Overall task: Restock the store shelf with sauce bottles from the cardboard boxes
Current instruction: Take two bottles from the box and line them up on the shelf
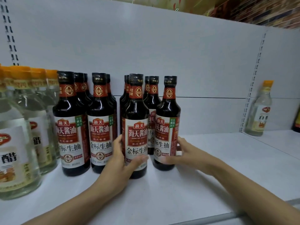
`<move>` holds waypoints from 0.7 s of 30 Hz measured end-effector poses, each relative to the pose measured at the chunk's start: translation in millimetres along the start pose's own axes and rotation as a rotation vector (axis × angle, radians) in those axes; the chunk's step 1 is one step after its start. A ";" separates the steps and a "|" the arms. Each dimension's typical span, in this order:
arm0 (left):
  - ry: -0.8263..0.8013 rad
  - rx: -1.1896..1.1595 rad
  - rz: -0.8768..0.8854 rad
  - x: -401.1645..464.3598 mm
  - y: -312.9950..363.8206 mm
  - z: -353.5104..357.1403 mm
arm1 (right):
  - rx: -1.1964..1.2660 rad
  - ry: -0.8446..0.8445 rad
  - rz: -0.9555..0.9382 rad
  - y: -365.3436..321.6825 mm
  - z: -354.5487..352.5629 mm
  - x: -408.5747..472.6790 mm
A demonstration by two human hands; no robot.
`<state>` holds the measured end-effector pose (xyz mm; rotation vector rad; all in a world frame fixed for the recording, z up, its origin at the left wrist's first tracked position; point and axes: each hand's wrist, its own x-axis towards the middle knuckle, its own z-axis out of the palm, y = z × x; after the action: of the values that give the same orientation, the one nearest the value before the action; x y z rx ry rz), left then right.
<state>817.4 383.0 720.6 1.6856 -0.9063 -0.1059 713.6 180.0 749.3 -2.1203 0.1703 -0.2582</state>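
The soy sauce bottles (136, 127) in the middle of the frame are showing dark, glossy glass or plastic with bright highlights, smooth printed paper labels and shiny shrink-wrapped caps. At the left edge, the clear vinegar bottles (17, 143) are gleaming, transparent. The white shelf (211, 168) is looking smooth, matt painted metal.

sauce bottles (136, 127): dark brown, red-white labels | vinegar bottles (19, 143): clear, orange caps | shelf (211, 168): white
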 end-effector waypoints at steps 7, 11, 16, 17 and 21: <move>0.069 0.035 -0.004 1.7 -2.1 2.4 | 0.052 0.356 -0.008 3.1 20.5 -0.1; 0.062 0.065 -0.018 3.8 -2.2 2.3 | 0.095 0.316 -0.043 1.8 20.4 -3.6; 0.071 0.064 -0.026 5.1 4.6 3.5 | 0.123 0.267 -0.084 7.1 20.2 -0.3; 0.063 0.064 -0.027 5.5 5.6 3.5 | 0.128 0.248 -0.088 7.2 20.0 -0.5; 0.073 0.101 -0.003 11.9 2.5 4.0 | 0.078 0.202 -0.081 10.2 18.9 1.9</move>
<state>822.4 372.5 725.9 1.7727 -0.8671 -0.0008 720.0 189.6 731.1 -2.0242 0.1892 -0.5196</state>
